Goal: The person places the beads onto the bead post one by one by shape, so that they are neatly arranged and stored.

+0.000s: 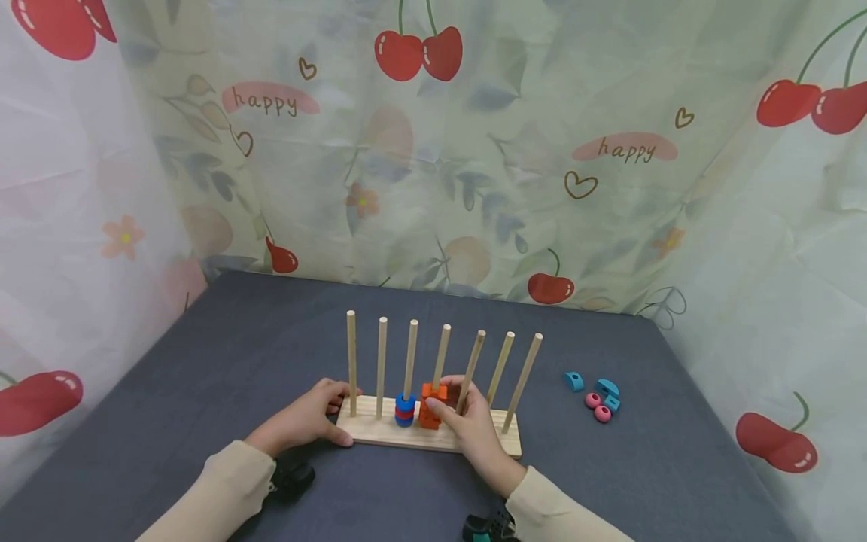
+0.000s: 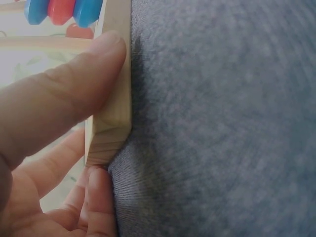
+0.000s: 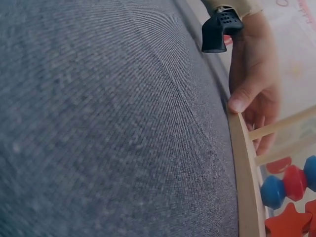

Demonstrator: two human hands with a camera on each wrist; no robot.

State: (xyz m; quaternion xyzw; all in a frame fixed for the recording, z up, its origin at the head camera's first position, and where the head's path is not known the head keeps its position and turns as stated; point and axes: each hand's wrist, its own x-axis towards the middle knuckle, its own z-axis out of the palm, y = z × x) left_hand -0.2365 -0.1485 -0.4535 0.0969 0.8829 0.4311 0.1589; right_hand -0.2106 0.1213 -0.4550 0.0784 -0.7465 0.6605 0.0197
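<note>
A pale wooden base (image 1: 379, 430) with several upright pegs stands on the table. At its left end, my left hand (image 1: 308, 418) grips the base, thumb (image 2: 64, 94) on the front edge and fingers behind. Blue and red beads (image 1: 404, 410) sit stacked on the third peg from the left, blue above and below red. Orange star beads (image 1: 430, 414) are around the fourth peg, and my right hand (image 1: 477, 425) pinches them between thumb and fingers. In the right wrist view an orange star (image 3: 289, 223) shows at the corner, while the right hand is out of frame.
Right of the base lie light blue half-round beads (image 1: 607, 388), a light blue square bead (image 1: 612, 403) and pink round beads (image 1: 602, 413). The dark grey cloth (image 1: 271, 331) covers the table. A cherry-print curtain (image 1: 440, 188) hangs around the back and sides.
</note>
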